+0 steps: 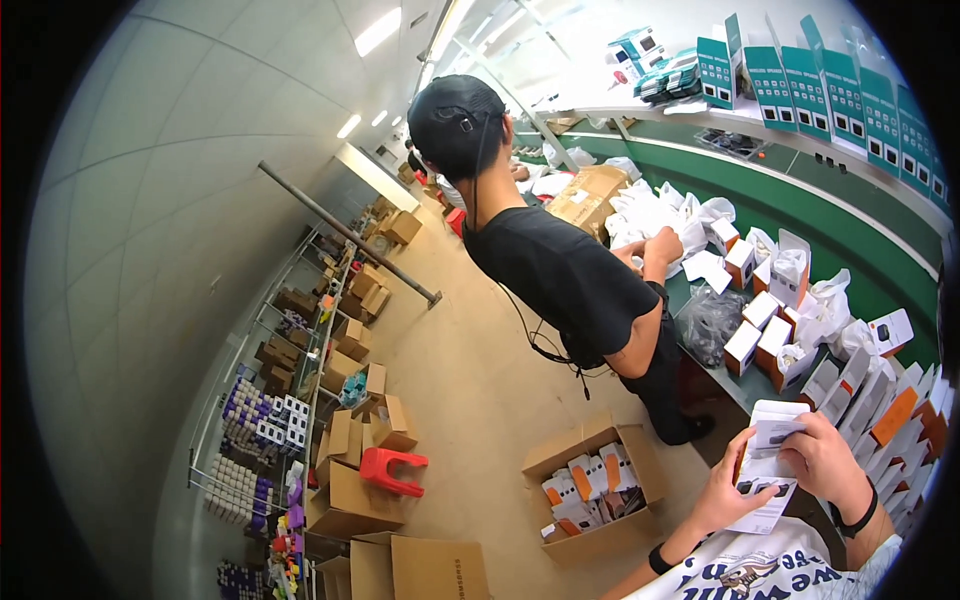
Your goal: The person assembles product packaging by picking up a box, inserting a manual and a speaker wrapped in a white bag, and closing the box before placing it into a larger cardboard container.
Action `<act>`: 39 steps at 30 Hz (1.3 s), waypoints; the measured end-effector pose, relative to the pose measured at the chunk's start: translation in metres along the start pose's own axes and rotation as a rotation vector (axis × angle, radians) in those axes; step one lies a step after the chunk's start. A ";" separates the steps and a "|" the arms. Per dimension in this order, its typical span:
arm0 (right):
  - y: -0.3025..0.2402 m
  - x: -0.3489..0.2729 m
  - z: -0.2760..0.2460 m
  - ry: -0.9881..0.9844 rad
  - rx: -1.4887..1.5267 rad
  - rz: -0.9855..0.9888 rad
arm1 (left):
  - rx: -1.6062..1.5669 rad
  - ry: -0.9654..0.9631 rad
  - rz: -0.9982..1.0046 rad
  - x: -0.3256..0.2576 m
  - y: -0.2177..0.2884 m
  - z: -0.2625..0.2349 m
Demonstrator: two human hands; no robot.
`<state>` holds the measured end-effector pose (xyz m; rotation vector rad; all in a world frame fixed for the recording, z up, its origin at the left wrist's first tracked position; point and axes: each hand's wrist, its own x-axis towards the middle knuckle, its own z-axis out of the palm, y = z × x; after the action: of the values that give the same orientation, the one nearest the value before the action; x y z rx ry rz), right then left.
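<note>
Low on the right, my two hands hold a small white carton with printed pictures and an orange side [764, 462]. My left hand [722, 492] grips its left edge, with the thumb across the lower front. Curled over the upper right part is my right hand [822, 458], its fingers at the raised end flap. The carton is tilted, and what it contains is hidden. Beside my right hand, several upright white and orange cartons [893, 417] stand in a row along the bench.
A co-worker in black [560, 270] handles white bags [655, 215] at the green bench. Small white boxes [742, 347] stand there. On the floor are an open cardboard box of cartons [555, 541] and a red stool [392, 470]. Stocked shelves [245, 425] line the left.
</note>
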<state>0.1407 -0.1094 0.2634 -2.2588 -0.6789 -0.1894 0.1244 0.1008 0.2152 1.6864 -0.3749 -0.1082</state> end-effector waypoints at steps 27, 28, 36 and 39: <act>-0.022 0.008 -0.027 -0.024 0.329 -0.050 | 0.117 0.166 0.243 -0.002 -0.015 -0.011; -0.022 0.008 -0.026 -0.026 0.331 -0.047 | 0.169 0.173 0.265 -0.002 -0.014 -0.013; -0.021 0.013 -0.030 -0.185 0.386 0.057 | 0.338 0.202 0.317 -0.003 -0.017 -0.022; -0.021 0.015 -0.024 -0.197 0.372 0.024 | 0.361 0.197 0.367 -0.003 -0.019 -0.025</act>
<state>0.1444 -0.1085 0.2987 -1.9402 -0.7224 0.1622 0.1321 0.1274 0.1997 1.9310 -0.5728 0.4162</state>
